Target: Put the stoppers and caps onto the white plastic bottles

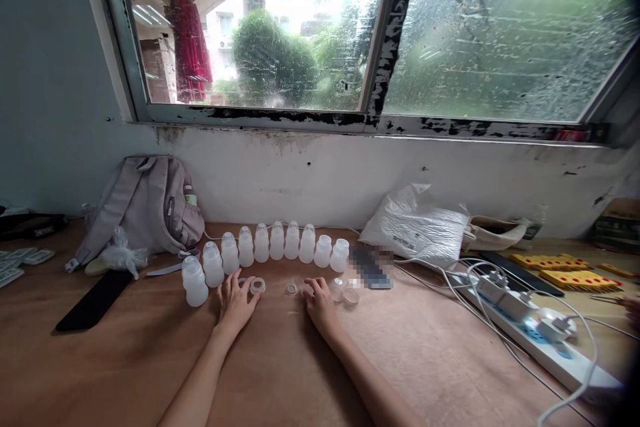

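Several frosted baby bottles (230, 253) stand upright in a curved row on the wooden table; most carry clear domed caps, while the two at the right end (331, 255) look shorter. My left hand (236, 303) rests in front of the row with its fingers apart, its thumb close to a translucent ring (257, 285). Another ring is partly hidden by its fingers. My right hand (321, 303) has curled fingers down at a small translucent piece, mostly covered by them. Between the hands lies a clear nipple-like part (291, 287). Right of my right hand are clear round pieces (351, 296).
A backpack (145, 207) and a black flat object (95, 300) are on the left. Behind on the right lies a plastic bag (417, 227). A power strip (545, 337) with loose cables runs along the right. Yellow pieces (575, 279) and part of another person's hand are at far right.
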### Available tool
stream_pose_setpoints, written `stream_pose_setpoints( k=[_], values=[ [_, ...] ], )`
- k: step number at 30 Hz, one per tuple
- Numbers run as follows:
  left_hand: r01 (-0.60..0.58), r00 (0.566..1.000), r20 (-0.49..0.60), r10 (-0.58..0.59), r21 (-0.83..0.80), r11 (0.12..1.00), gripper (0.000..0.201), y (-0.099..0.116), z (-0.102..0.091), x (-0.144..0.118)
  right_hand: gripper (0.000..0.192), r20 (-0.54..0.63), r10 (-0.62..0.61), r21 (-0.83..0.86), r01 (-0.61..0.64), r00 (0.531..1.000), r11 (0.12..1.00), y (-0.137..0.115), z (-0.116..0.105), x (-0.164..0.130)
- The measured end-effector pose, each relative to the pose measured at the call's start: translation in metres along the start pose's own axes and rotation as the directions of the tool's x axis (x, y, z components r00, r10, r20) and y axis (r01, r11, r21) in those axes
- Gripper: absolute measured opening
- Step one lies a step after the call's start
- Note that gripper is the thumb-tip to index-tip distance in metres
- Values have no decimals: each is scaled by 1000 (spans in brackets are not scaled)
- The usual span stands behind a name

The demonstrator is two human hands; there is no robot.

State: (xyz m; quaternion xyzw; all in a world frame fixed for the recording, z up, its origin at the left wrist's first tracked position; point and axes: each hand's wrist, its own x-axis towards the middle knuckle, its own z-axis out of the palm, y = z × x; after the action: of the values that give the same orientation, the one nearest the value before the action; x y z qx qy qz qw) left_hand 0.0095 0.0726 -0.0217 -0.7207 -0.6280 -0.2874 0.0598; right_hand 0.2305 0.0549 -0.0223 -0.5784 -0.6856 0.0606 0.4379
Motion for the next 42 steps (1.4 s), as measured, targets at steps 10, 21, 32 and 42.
stream_pose_setpoints(
  k=[10,21,32,42],
  values=[
    [8,1000,-24,-6,56,998,43,1,2,-2,21,18,22,-13,-22,1000,1000,6,6,6],
    [-9,998,-56,11,46,999,44,1,4,-3,21,56,-67,-34,69,996,997,5,8,5],
    [-179,965,-214,155,-99,979,32,9,-6,1,39,-132,-157,-300,112,979,947,-17,-25,88],
    [-416,900,-252,355,-257,872,30,54,-22,-22,32,-68,-149,-486,98,986,868,-23,-28,110]
  ],
)
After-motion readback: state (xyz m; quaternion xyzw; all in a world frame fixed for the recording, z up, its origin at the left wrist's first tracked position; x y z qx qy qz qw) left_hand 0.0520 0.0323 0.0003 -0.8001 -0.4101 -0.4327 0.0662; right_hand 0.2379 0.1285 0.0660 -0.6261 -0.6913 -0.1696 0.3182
